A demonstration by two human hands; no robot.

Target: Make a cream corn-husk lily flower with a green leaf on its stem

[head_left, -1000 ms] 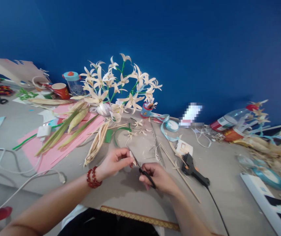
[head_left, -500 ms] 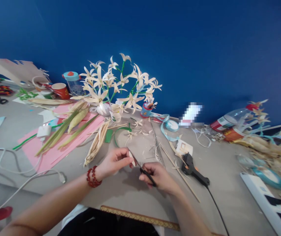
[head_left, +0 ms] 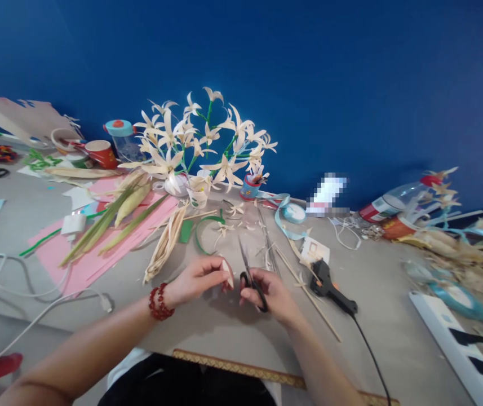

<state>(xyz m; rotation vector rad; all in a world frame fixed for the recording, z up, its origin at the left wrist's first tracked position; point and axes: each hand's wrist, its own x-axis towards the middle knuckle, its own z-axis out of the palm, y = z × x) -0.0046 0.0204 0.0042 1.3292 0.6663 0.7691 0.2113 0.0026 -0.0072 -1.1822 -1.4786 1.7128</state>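
My left hand (head_left: 207, 277) pinches a small cream-coloured petal-shaped piece (head_left: 227, 273), which looks like cut corn husk. To its right, my right hand (head_left: 269, 296) has its fingers through the handles of black-handled scissors (head_left: 247, 265). The blades point away from me and stand apart from the piece. Beyond my hands lie several small cream flower pieces (head_left: 224, 228) and a curl of green ribbon (head_left: 199, 234). A bundle of dried husk strips (head_left: 165, 245) rests left of them, beside a small green piece (head_left: 186, 231).
Behind stand husk flowers (head_left: 224, 166) in cups. At left, husks (head_left: 133, 206) lie on pink paper (head_left: 55, 262), near a white cable (head_left: 47, 304). To the right are a black glue gun (head_left: 329, 287), a wooden stick (head_left: 319, 313), blue ribbon (head_left: 294, 213) and a white power strip (head_left: 448, 344).
The scissors have moved away from the petal-shaped piece, and their blades now point more upright. My left hand keeps its pinch in nearly the same place. The view has shifted slightly.
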